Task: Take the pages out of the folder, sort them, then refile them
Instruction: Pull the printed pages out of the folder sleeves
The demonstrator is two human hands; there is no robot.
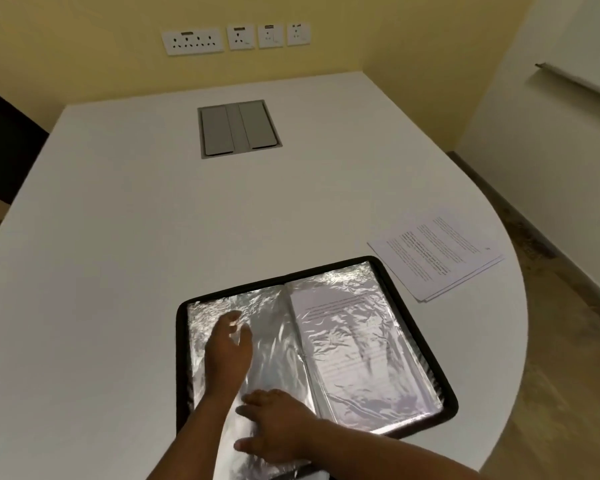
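The folder (388, 271), a black-edged display book with shiny, crinkled plastic sleeves, lay open on the white bench (153, 237) directly before me, near the rounded front edge. In its right-hand sleeve (354, 344) sat a printed page, its lines of text too blurred by glare to read. My left hand (227, 351) lay on the left-hand sleeve (201, 327), fingers reaching forward with the fingertips against the plastic; I could not tell whether they pinched it or only pressed. My right hand (274, 424) rested flat with straight fingers on the lower part of that same left side, close to the spine, holding nothing.

Just beyond the folder's far right corner, apart from it, a small stack of loose pages (437, 254) lay face up and slightly fanned on the bench. Their print showed as paragraphs of dark text, but no word could be made out.

Further back, a grey hatch with two flaps (239, 128) was set into the middle of the bench. On the pale yellow wall (84, 46) behind it ran a row of white power sockets (236, 38). A dark chair back (4, 143) showed at the left edge, and brown flooring (568, 375) at the right.
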